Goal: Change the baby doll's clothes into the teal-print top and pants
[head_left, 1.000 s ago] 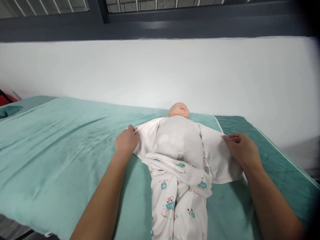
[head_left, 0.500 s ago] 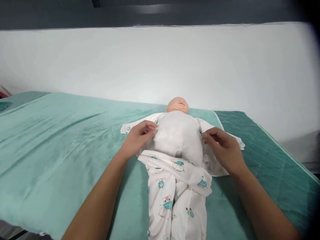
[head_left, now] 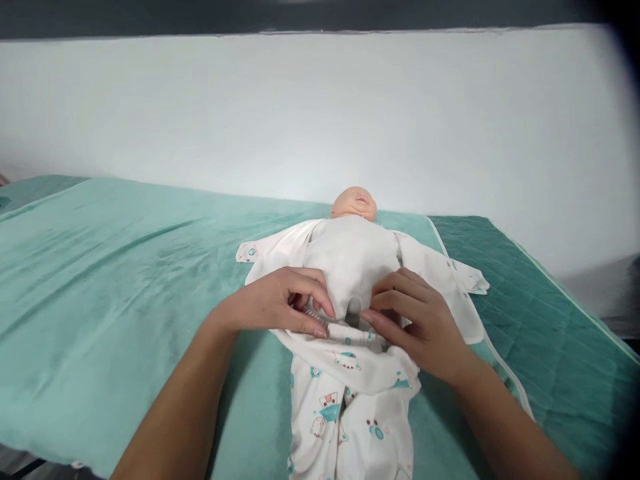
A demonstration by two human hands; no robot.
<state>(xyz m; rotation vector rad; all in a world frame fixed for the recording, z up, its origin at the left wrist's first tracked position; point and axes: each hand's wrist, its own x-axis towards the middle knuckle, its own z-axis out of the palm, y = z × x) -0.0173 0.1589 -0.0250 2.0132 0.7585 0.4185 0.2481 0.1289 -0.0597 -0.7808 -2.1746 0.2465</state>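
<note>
A baby doll (head_left: pixel 353 203) lies on its back on a teal blanket (head_left: pixel 125 280), head toward the wall. Its white cloth body (head_left: pixel 353 260) shows between the open flaps of a white printed romper (head_left: pixel 350 413). My left hand (head_left: pixel 280 303) pinches the romper's folded edge at the doll's waist, thumb and fingers closed on the cloth. My right hand (head_left: pixel 415 320) grips the same edge on the other side, fingers curled onto it. Both romper sleeves (head_left: pixel 465 273) lie spread out to the sides.
A white wall (head_left: pixel 320 113) rises right behind the bed. A darker quilted green mat (head_left: pixel 550 313) covers the right part, with a white-piped edge. The bed's near edge runs along the lower left.
Both hands have moved inward from the romper's spread flaps to the doll's waist and closed on the folded edge there. The view has tilted down slightly.
</note>
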